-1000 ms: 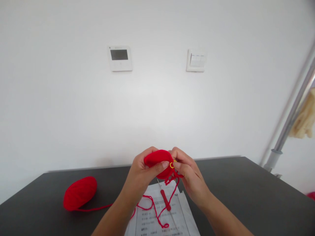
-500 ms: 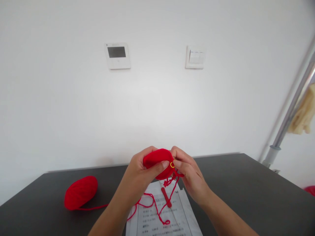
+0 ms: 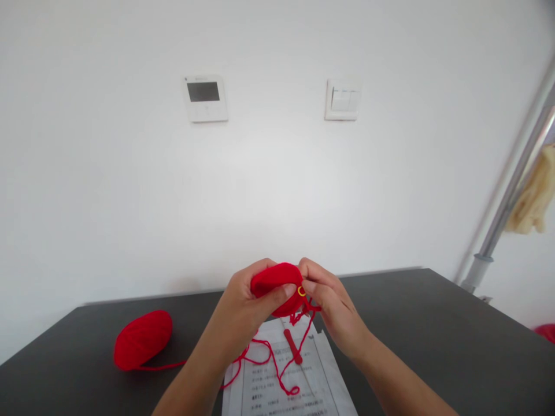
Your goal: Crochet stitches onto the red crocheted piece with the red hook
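A rounded red knitted or crocheted piece (image 3: 276, 279) is held up over the dark table. My left hand (image 3: 255, 294) grips it from the left, thumb pressed on its front. On its right edge, my right hand (image 3: 327, 294) pinches near a small yellow ring (image 3: 302, 291). Loose red yarn (image 3: 277, 370) hangs from the piece and trails over printed sheets (image 3: 327, 370). Below the hands, a crochet hook with a red handle (image 3: 293, 346) lies on the paper. The fingertips behind the piece are hidden.
A red ball of yarn (image 3: 143, 340) sits on the dark table (image 3: 390, 312) at the left, its strand running toward the paper. On the white wall are a panel with a dark screen (image 3: 203, 92) and a switch (image 3: 342, 100). A metal pole (image 3: 507, 196) stands at the right.
Both hands and the red piece appear very slightly further left, and the wall fittings show a similar small shift. The holds look the same.
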Motion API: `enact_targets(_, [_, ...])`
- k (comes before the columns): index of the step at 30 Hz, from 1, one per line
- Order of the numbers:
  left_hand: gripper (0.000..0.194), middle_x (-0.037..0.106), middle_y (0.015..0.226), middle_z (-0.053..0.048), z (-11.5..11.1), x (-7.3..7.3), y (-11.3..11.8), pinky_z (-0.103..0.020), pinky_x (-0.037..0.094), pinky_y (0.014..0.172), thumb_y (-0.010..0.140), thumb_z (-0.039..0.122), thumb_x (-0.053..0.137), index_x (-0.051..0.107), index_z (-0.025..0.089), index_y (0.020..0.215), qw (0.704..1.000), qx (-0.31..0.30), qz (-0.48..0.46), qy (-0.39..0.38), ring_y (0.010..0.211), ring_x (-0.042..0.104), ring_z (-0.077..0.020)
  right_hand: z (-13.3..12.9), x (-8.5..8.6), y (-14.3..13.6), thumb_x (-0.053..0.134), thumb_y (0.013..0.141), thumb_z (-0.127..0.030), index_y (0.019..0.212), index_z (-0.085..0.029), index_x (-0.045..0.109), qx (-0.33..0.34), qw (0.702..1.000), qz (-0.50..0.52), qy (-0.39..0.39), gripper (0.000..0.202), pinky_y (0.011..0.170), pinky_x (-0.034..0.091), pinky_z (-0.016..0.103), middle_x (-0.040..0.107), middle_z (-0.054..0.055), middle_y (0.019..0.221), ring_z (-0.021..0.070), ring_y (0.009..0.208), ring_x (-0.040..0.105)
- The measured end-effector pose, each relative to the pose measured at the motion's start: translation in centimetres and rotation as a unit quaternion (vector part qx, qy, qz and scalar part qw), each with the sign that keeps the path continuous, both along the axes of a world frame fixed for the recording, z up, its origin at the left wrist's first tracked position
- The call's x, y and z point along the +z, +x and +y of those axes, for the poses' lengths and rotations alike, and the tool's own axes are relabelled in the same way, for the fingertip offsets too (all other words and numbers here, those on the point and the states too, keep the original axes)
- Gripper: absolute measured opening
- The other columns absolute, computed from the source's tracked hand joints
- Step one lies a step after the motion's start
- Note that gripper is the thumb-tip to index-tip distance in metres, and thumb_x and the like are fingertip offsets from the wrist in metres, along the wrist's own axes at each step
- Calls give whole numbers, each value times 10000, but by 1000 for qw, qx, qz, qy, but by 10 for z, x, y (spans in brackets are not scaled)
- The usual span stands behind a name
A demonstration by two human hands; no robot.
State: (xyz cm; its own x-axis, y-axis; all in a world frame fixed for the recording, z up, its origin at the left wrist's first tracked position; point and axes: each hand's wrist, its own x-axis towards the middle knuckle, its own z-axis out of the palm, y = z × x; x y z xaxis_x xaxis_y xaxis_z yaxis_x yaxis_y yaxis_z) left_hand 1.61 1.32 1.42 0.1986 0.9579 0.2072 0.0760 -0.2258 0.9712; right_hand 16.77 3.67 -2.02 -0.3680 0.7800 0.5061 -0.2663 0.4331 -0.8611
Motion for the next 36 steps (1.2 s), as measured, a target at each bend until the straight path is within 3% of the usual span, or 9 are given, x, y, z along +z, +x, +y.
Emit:
enact_targets(22, [192,505,661,36,4,-2,-3,-247,342,599,778,319,656,561,156,744,999,-26,35,-8,637,427,-115,-1,1,1,425,840,-245,645,-215,390,-13,999,-24,-20,201,506,242,243,339,-66,569,111,534,279])
enact_targets(36, [203,499,644,43,2,-2,-3,-241,358,587,750,323,673,551,163,724,999,3,38,-18,616,435,-112,-3,4,3,390,874,-244,669,-215,382,-38,997,-66,21,207,522,262,246,347,-65,591,112,549,298])
